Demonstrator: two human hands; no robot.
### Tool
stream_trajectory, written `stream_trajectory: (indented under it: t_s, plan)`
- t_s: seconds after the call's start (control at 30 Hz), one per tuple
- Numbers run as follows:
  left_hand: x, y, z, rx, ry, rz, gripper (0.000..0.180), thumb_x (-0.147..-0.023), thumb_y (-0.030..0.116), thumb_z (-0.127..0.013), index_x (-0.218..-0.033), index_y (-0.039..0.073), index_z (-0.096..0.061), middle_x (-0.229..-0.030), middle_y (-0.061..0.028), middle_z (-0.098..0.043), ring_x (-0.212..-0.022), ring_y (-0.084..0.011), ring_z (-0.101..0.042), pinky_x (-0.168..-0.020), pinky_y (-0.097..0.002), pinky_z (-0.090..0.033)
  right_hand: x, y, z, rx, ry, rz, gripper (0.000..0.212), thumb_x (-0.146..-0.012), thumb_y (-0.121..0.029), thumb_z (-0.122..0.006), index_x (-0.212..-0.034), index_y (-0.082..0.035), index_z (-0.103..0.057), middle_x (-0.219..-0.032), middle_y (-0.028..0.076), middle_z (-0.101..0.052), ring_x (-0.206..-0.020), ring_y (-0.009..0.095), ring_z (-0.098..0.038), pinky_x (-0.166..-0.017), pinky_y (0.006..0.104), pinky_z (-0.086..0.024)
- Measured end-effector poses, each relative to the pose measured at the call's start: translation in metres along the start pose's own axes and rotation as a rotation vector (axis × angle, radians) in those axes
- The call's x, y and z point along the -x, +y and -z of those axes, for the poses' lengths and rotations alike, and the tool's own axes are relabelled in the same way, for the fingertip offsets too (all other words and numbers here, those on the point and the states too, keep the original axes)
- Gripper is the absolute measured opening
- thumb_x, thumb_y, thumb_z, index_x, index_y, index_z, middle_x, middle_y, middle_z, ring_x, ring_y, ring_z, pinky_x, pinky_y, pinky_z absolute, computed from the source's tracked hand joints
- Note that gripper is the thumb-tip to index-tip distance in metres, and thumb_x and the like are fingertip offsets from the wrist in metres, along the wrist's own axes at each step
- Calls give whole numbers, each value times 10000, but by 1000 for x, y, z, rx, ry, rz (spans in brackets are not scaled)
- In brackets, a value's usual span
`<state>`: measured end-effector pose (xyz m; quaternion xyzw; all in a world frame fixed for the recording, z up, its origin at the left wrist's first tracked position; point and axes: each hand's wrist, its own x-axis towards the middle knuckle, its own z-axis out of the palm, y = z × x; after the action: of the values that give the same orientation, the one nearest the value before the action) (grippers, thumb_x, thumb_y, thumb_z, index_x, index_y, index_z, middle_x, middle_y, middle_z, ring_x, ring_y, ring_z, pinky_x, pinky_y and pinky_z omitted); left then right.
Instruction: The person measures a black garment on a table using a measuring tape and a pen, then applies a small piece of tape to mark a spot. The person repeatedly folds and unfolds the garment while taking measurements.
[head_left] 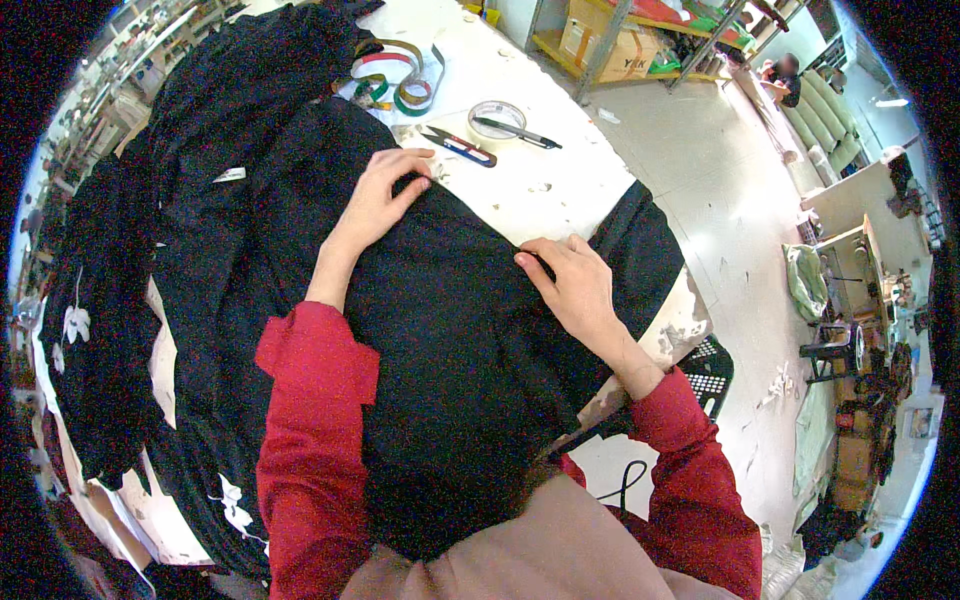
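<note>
A black cloth garment (pixel 440 330) is spread over the white table (pixel 560 190) and hangs toward my lap. At its far edge my left hand (pixel 382 197) pinches the fabric between thumb and fingers. Further right along the same edge, my right hand (pixel 572 282) grips the cloth with thumb and fingertips, and the edge runs fairly straight between the two. Just beyond my left hand lie blue thread snips (pixel 462 147). A black pen (pixel 516 132) rests across a roll of clear tape (pixel 497 118).
A loosely coiled tape measure (pixel 410 80) sits at the back of the table. More black garments (pixel 230 110) are heaped on the left. Beyond the table's right edge are a black plastic crate (pixel 708 375), a stool (pixel 832 345) and shelving with a cardboard box (pixel 610 50). Another person (pixel 785 80) is far off.
</note>
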<state>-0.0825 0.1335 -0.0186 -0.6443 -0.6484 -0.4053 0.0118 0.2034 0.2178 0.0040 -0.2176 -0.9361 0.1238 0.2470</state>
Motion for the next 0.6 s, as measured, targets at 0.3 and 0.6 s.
stream_trajectory:
  t_s: [0.3, 0.6]
  plan:
    - [4, 2, -24, -396, -11, 71, 173, -901, 199, -617, -1005, 62, -602, -1039, -112, -571, -1030, -322, -524, -867, -428, -442, 4, 13, -12, 212, 28, -22, 326, -850, -226, -698, -1132, -86, -615, -1109, 92, -618, -1014, 265, -540, -889, 419, -409]
    - [0, 4, -25, -561, 168, -51, 208, -850, 211, -652, -1026, 107, -610, -1039, -91, -588, -1026, -306, -550, -869, -449, -460, 61, -48, 3, 29, -561, 242, 751, -909, -382, -594, -1491, -24, -281, -1557, 169, -262, -1441, 361, -231, -1161, 510, -208]
